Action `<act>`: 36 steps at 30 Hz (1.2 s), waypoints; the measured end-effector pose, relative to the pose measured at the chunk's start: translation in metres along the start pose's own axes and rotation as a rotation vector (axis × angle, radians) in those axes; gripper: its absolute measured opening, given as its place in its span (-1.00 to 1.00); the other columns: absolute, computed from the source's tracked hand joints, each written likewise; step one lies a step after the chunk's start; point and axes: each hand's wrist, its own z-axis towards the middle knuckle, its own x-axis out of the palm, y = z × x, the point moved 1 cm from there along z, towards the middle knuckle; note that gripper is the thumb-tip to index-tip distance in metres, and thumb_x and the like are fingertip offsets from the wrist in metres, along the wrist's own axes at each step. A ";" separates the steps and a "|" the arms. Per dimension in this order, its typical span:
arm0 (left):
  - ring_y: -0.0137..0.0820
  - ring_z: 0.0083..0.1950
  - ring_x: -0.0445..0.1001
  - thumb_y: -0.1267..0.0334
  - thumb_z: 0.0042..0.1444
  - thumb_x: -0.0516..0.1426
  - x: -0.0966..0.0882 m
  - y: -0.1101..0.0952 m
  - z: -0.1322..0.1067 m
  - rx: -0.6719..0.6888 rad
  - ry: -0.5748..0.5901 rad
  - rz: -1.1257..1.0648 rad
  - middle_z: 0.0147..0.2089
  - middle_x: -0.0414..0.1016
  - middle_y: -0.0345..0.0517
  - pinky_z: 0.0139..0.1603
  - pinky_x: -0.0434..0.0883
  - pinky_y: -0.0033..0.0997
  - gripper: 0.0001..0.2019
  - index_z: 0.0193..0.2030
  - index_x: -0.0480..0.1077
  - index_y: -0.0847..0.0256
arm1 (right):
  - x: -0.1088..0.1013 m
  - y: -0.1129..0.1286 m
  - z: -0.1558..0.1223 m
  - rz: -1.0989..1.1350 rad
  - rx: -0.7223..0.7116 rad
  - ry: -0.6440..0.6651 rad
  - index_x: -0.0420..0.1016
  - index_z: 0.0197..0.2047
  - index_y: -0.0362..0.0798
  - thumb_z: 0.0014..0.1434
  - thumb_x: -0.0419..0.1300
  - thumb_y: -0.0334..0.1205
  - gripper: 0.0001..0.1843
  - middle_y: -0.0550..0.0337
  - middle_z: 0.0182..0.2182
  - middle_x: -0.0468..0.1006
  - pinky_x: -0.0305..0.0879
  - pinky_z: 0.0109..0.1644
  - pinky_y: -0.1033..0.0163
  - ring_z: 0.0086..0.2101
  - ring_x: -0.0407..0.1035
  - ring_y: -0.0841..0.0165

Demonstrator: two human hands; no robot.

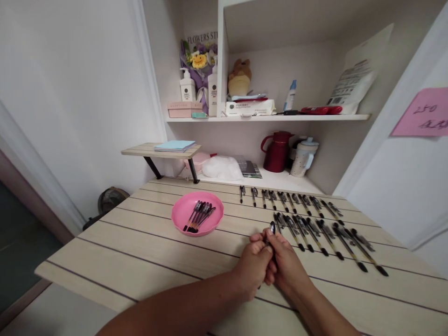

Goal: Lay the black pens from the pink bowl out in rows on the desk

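Observation:
Above the middle of the wooden table (147, 261), my left hand (252, 267) and my right hand (286, 259) are pressed together, both closed around one pen (272, 227). Its dark, shiny capped end sticks up past my thumbs, while my fingers cover most of the barrel. To the left, a pink bowl (179, 214) with a wavy rim holds several capped black pens (199, 217). On the right lie two rows of pens; in the near row, each pen body (350, 247) has a separate cap (362, 240) beside it.
A small raised stand (140, 149) with blue-topped papers (175, 145) is at the table's back left. Behind the table are a white plastic bag (221, 168), a red jug (277, 151) and a pale tumbler (304, 158). A shelf (297, 118) with bottles and packages runs above.

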 end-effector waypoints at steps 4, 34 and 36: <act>-0.67 -0.81 -0.10 -0.09 -0.03 0.05 -0.001 0.005 -0.004 -0.030 0.031 -0.105 -0.72 0.08 -0.45 -0.77 -0.16 -0.63 -0.55 -0.12 0.23 0.21 | -0.001 0.000 0.002 0.018 0.002 -0.002 0.33 -0.36 -0.08 0.00 0.14 0.13 -0.60 0.27 -0.72 0.43 0.07 -0.88 0.40 -0.86 0.19 0.45; -0.68 -0.76 -0.16 -0.16 -0.05 0.05 -0.003 0.003 -0.011 -0.063 0.059 -0.081 -0.70 -0.03 -0.48 -0.76 -0.18 -0.66 -0.47 -0.04 0.18 0.17 | 0.006 -0.001 -0.005 0.000 -0.133 -0.102 0.26 -0.45 -0.02 -0.01 0.14 0.13 -0.64 0.26 -0.61 0.50 0.18 -0.67 0.35 -0.71 0.29 0.43; -0.68 -0.76 -0.15 -0.15 -0.04 0.05 -0.004 0.003 -0.011 -0.071 0.062 -0.096 -0.69 -0.01 -0.48 -0.75 -0.17 -0.67 -0.46 0.00 0.15 0.14 | 0.006 0.000 -0.005 0.003 -0.115 -0.096 0.25 -0.45 -0.01 -0.01 0.14 0.14 -0.63 0.26 -0.62 0.49 0.15 -0.71 0.36 -0.74 0.26 0.44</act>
